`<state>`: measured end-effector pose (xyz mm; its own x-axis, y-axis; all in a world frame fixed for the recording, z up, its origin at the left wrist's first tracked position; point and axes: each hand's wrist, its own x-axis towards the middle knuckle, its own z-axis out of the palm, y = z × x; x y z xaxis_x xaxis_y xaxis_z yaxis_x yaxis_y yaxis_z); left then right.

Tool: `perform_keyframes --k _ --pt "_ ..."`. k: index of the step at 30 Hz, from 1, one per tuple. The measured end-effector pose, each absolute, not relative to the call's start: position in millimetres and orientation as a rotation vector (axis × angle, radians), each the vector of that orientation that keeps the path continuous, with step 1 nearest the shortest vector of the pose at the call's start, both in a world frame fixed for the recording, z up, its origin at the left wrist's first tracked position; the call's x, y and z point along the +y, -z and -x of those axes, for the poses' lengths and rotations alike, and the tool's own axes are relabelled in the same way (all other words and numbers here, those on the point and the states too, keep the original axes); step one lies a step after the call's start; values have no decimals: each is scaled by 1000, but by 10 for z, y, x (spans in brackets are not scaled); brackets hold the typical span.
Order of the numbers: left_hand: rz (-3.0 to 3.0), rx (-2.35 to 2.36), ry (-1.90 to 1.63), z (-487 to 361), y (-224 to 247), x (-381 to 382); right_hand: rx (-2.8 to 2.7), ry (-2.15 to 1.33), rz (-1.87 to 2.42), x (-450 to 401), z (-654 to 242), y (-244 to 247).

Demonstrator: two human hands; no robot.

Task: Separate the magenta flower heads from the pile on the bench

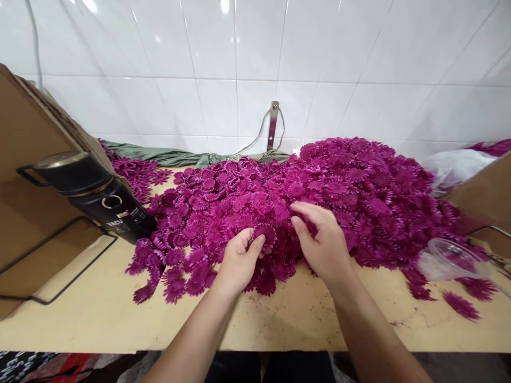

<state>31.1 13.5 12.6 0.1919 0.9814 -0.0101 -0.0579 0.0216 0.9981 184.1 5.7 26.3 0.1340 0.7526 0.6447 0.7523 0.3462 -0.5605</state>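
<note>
A wide heap of magenta artificial flower heads [355, 181] with fringed petals covers the middle of the table. At the heap's front edge, my left hand [241, 258] pinches one flower head [264, 239] between thumb and fingers. My right hand [321, 239] is just to the right of it, over the flowers, its thumb and fingers curved and apart. Nothing shows between the right fingers, though some of the fingertips are hidden from me.
A black vacuum flask [107, 197] leans at the left by a cardboard box [27, 133] and a black wire frame [75, 276]. On the right stands a clear plastic tub [455, 260]. Green cloth [159, 154] lies along the tiled wall [255, 48], below a metal bracket [273, 125].
</note>
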Motion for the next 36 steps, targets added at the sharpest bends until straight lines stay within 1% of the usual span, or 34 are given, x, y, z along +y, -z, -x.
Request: perform_keyframes --k 4,9,18,20,23,29,33,36 --pt "-1290 1042 -1024 -303 -96 139 -1744 -198 1291 -93 -1609 -326" --pt "-1449 1100 -1005 -258 -94 203 -1710 -519 1352 -71 -1577 -325" --pt "-1605 1035 -887 -240 -192 290 -1597 -763 1332 18 -1618 -261" --pt "-1581 935 -860 -208 -206 264 -1591 -678 1336 30 -1603 -230" --pt "-1505 843 -848 -178 -186 222 -1585 -455 1371 26 -1552 -171" --pt "-1395 938 -959 -260 -150 173 -1613 -146 1519 68 -1457 -76" --pt "-1460 1060 -1012 -297 -169 159 -1656 -126 1596 110 -1468 -84" --pt "-1510 1120 -1024 -288 -154 154 -1708 -167 1465 97 -1498 -131"
